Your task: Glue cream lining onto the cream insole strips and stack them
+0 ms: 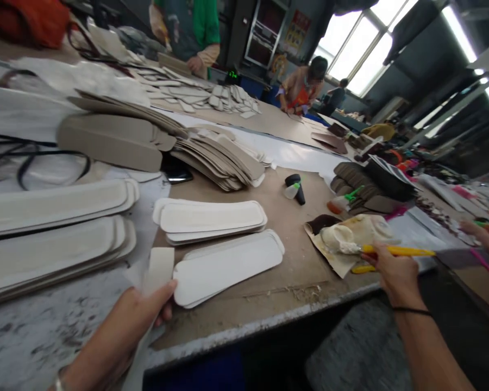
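Observation:
My right hand (397,271) is closed around a yellow-handled brush (411,251). The brush's head rests in a white, paste-smeared container (337,239) lying on a stained sheet (324,255). Under that hand shows a second yellow handle (363,269). At the left, my left hand (146,309) grips a long white strip (162,266), its lower part running behind the wrist. The thumb tip lies by the end of a stack of white rounded panels (232,266). Another stack of similar white panels (214,217) sits just behind it.
More coated panels (52,239) lie at left. Brown panel stacks (215,157) stand behind, near a small bottle (292,190) and a black object (299,198). A green-tipped bottle (342,202) is at right. Co-workers (187,32) stand across the table; another person's arm (483,236) shows at right.

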Tool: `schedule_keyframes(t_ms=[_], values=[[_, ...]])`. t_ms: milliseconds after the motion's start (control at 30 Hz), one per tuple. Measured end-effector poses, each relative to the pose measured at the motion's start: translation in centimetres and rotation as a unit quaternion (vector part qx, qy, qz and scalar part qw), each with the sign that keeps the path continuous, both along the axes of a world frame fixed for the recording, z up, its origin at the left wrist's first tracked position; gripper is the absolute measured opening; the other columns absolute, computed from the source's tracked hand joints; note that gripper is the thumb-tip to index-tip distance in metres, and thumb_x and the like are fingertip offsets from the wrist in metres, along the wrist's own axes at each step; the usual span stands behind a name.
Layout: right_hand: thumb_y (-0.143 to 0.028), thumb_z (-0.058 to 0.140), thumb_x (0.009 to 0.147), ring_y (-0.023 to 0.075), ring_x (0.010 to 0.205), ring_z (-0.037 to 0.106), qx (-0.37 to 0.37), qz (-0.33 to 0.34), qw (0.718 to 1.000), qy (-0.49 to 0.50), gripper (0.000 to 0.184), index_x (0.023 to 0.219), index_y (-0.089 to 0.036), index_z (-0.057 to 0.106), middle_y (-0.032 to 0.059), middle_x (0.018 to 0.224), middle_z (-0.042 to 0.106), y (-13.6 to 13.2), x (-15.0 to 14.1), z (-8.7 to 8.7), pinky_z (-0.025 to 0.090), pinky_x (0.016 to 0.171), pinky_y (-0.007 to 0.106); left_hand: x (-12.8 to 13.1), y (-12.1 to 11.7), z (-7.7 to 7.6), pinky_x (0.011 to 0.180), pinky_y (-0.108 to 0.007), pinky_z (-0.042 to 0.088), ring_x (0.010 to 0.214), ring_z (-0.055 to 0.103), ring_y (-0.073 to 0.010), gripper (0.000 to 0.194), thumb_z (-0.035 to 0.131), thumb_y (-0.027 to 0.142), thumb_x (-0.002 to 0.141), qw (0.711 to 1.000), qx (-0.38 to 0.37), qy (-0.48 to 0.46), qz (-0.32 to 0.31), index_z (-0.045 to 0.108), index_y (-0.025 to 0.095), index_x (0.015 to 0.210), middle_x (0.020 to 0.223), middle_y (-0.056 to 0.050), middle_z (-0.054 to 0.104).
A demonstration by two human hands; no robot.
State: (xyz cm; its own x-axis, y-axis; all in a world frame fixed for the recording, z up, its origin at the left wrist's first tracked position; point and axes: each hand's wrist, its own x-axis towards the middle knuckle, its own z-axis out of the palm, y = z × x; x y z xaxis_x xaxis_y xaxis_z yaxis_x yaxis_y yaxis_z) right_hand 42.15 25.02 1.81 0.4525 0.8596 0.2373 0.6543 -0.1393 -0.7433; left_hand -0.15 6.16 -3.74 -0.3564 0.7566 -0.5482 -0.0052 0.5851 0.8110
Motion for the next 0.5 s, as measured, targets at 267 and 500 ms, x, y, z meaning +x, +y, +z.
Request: schedule_keyframes(t_ms=[267, 500], values=[[-0.049, 0.084, 0.058, 0.0165, 0.067, 0.063, -0.146, 0.249, 0.869, 0.402, 0.041, 0.074, -0.018, 0.063, 0.0005, 0.073, 0.062, -9.3, -20.4, -2.4, 0.06, 0.057, 0.029, -0.1, 0.3, 1.0, 0.05, -0.026, 0.036, 0.044, 0.044, -0.0134, 0.044, 0.063, 0.056, 0.06, 0.999, 0.003, -0.034, 0.001, 0.057, 0.019, 0.038, 0.04, -0.002, 0.052], [-0.049, 0.081, 0.067, 0.0131, 0.063, 0.062, -0.173, 0.296, 0.859, 0.379, 0.038, 0.075, -0.016, 0.064, -0.0008, 0.07, 0.061, -10.7, -24.3, -4.4, 0.058, 0.059, 0.025, -0.2, 0.6, 1.0, 0.05, -0.029, 0.035, 0.042, 0.043, -0.0143, 0.042, 0.057, 0.059, 0.054, 0.999, 0.005, -0.05, -0.006, 0.053, 0.021, 0.035, 0.04, -0.003, 0.052]])
